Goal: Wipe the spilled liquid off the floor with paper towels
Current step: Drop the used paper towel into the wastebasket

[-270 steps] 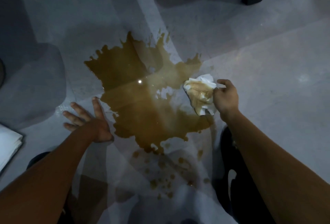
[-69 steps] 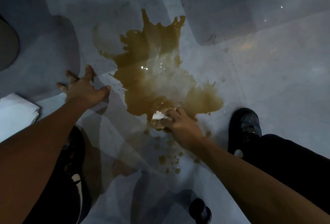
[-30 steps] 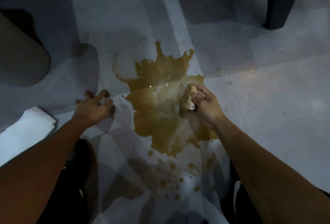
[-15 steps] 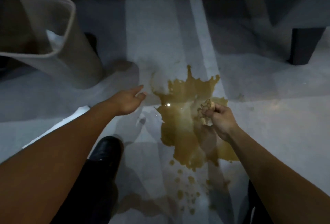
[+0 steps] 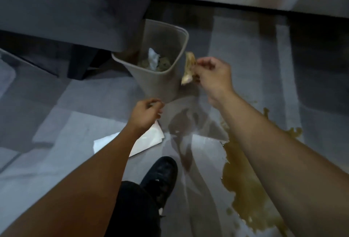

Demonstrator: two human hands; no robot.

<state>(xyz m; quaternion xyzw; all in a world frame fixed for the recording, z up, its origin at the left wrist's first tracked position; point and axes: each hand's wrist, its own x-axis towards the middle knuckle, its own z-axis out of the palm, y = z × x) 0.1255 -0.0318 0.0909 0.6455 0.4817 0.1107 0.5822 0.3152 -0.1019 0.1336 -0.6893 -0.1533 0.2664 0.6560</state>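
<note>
Since half a second ago the right hand [image 5: 213, 78] has lifted off the puddle and swung up beside the bin, and the left hand [image 5: 146, 114] has dropped from its reach over the floor to hang low in front of the bin's base

At the far left a dark upholstered piece of furniture [image 5: 75, 10] fills the upper corner, its cloth matte and grey. Below it on the smooth, glossy grey floor [image 5: 56, 161] lies one flat stack of clean white paper towels [image 5: 149, 140], square-cornered, partly covered by the left forearm. The left hand hangs above that stack with its fingers loosely curled and nothing in them. One black shoe [image 5: 160, 178] and a dark trouser leg show beneath it.

In the middle stands one tapered grey plastic bin [image 5: 162, 83] with a rounded rectangular rim, tilted in the wide-angle view. Inside it lie crumpled wads, one white and several stained; their exact number cannot be told.

Just right of the rim, the right hand pinches one soaked paper towel [image 5: 188, 68] between thumb and fingertips; the towel is limp, crumpled and brown-stained, hanging outside the bin beside its wall. The right arm stretches forward over the spilled liquid [image 5: 247, 195], one irregular brown puddle with ragged edges and a few small drops by it, lying on the floor at the lower right
</note>
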